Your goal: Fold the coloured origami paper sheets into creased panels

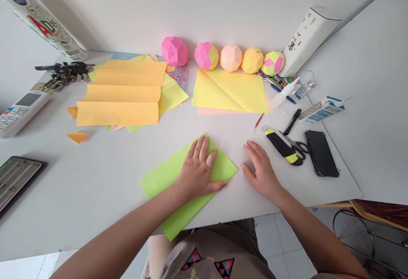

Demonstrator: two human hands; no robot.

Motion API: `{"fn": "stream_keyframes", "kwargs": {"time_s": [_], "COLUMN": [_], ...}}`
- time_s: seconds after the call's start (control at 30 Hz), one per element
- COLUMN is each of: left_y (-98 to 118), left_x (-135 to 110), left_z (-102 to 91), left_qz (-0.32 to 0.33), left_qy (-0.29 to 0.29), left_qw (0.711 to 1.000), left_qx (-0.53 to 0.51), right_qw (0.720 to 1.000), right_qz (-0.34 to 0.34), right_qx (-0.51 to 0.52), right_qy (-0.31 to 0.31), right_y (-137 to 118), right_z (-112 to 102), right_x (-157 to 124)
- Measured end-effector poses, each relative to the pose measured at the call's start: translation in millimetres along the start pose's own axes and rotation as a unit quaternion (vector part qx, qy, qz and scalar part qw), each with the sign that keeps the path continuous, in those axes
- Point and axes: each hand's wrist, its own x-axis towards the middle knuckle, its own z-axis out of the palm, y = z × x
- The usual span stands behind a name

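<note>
A sheet of green paper [165, 177] lies slantwise on the table, and its near corner hangs past the front edge. My left hand [199, 168] rests flat on this paper, fingers stretched out and thumb pointing right. Just right of the paper's right corner, my right hand [261, 170] lies on the table with its fingers loosely stretched and holding nothing. Behind the green paper is a yellow sheet [223, 90] with a diagonal crease, on top of a pink one. An orange sheet [123, 94] with cross folds covers a stack of coloured papers on the left.
Several faceted paper balls, one pink [174, 52], line the wall. A box cutter [283, 146], scissors [295, 144], a black marker [292, 122], a black phone [321, 153] and a glue bottle [283, 94] sit on the right. Left are keys [68, 73] and a calculator-like device [24, 111].
</note>
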Motion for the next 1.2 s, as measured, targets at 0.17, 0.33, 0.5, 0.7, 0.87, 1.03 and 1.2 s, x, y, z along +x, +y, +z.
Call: {"fn": "stream_keyframes", "kwargs": {"time_s": [0.17,0.33,0.5,0.7,0.87,1.03,1.2], "left_y": [0,0,1,1,1,1,1], "left_x": [-1,-1,0,1,0,0,1], "left_z": [1.5,1.2,-0.4,-1.0,0.2,0.5,-1.9], "left_qz": [-0.004,-0.009,-0.013,-0.014,-0.015,-0.014,-0.017], "left_qy": [-0.004,-0.003,-0.013,-0.013,-0.018,-0.023,-0.028], "left_qw": [1.0,1.0,1.0,1.0,1.0,1.0,0.999], "left_qx": [0.0,-0.003,0.0,0.003,-0.006,0.003,0.012], "right_qw": [0.982,0.946,0.933,0.895,0.865,0.864,0.884], "right_qz": [0.062,0.11,0.138,0.183,0.231,0.216,0.177], "right_qx": [0.13,0.064,0.036,0.11,0.168,0.185,0.148], "right_qy": [-0.125,-0.298,-0.331,-0.392,-0.412,-0.416,-0.406], "right_y": [-13,-29,-33,-12,5,3,7], "right_z": [-16,-21,-25,-29,-34,-31,-26], "right_x": [15,37,53,61,63,64,63]}}
